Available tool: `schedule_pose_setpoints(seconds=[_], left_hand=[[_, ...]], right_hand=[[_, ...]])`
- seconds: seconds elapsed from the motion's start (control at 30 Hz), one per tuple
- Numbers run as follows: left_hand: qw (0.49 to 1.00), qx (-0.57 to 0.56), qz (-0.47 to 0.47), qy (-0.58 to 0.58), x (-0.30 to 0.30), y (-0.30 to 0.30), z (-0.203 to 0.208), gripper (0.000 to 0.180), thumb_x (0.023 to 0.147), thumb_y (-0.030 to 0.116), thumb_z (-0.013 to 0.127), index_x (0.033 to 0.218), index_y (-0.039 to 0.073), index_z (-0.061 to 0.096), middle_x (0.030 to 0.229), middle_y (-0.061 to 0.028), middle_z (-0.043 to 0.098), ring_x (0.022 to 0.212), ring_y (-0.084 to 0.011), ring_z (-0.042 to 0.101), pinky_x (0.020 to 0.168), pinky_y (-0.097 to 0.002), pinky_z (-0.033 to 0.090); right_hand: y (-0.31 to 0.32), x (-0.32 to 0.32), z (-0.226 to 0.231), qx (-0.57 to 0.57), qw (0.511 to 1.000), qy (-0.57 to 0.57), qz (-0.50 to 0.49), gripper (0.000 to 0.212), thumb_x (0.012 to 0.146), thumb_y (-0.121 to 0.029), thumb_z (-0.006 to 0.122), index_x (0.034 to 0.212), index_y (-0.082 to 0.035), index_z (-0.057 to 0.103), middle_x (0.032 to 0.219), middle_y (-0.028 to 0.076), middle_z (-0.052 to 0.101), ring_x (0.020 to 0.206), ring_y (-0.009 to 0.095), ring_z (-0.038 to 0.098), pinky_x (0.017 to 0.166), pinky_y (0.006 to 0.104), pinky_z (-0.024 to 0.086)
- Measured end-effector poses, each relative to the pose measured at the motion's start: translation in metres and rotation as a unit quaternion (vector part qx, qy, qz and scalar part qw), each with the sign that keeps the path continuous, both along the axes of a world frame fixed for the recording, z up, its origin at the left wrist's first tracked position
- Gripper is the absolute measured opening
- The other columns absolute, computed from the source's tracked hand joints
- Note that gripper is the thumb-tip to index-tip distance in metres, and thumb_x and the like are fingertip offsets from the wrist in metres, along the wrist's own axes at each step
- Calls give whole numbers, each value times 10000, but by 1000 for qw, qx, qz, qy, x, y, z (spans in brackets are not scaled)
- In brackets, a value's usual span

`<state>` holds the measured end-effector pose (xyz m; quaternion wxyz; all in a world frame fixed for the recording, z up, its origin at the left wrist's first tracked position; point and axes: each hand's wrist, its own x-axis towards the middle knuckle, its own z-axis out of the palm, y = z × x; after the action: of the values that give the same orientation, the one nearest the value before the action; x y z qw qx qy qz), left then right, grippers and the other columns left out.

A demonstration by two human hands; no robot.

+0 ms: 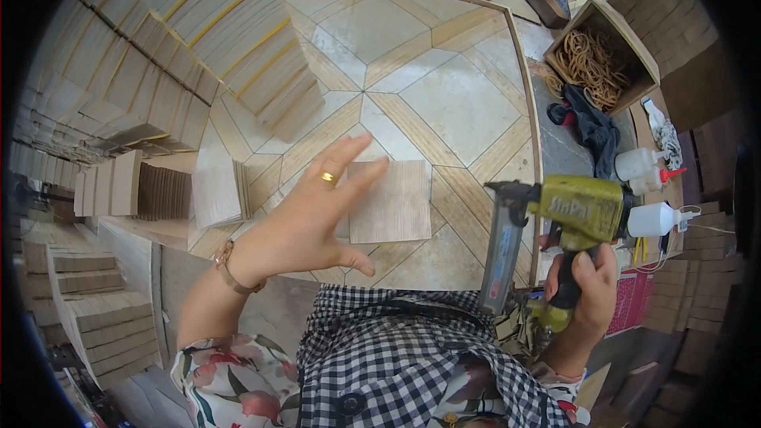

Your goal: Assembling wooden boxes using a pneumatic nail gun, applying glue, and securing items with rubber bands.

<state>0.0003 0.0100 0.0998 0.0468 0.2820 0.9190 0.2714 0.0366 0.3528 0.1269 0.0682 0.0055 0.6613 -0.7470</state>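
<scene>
Tile-patterned tabletop (487, 83) stretches out before me, its surface pale between wood-coloured strips. My right hand (590, 289) is wrapped round the handle of a green nail gun (583, 208) — fingers curled, magazine slanting downward. My left hand (309, 206) is spread, thumb apart from the fingers, at the left edge of a square wooden piece (392, 210) on the tabletop (whether I touch it, I cannot tell). Farther right, a wooden box (626, 40) holds brown rings (590, 67); leftward, boards (254, 40) stand in rows.
</scene>
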Motion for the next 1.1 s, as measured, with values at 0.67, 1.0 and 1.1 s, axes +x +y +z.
schedule_pose_setpoints(seconds=[0.67, 1.0, 1.1], left_hand=[[970, 226, 27, -81, 9, -21, -38, 763, 640, 257, 784, 1311, 73, 472, 1406, -151, 375, 1300, -308, 366, 1055, -413, 306], [971, 228, 31, -64, 9, -19, -44, 759, 632, 270, 777, 1304, 78, 479, 1404, -157, 376, 1303, -315, 362, 1055, -426, 309], [970, 231, 33, -64, 9, -19, -44, 754, 631, 253, 772, 1303, 76, 477, 1404, -157, 375, 1303, -316, 360, 1057, -424, 306]], right_hand=[[-45, 13, 66, 164, 961, -147, 169, 491, 845, -64, 646, 1270, 66, 438, 1174, 117, 570, 1033, 156, 535, 901, 275, 407], [-51, 14, 65, 202, 965, -101, 132, 439, 810, -99, 685, 1167, 66, 488, 865, 107, 613, 609, 129, 555, 544, 251, 450], [-48, 12, 69, 220, 945, -170, 173, 462, 856, -95, 632, 1257, 47, 454, 1207, 150, 563, 1114, 212, 522, 970, 317, 366]])
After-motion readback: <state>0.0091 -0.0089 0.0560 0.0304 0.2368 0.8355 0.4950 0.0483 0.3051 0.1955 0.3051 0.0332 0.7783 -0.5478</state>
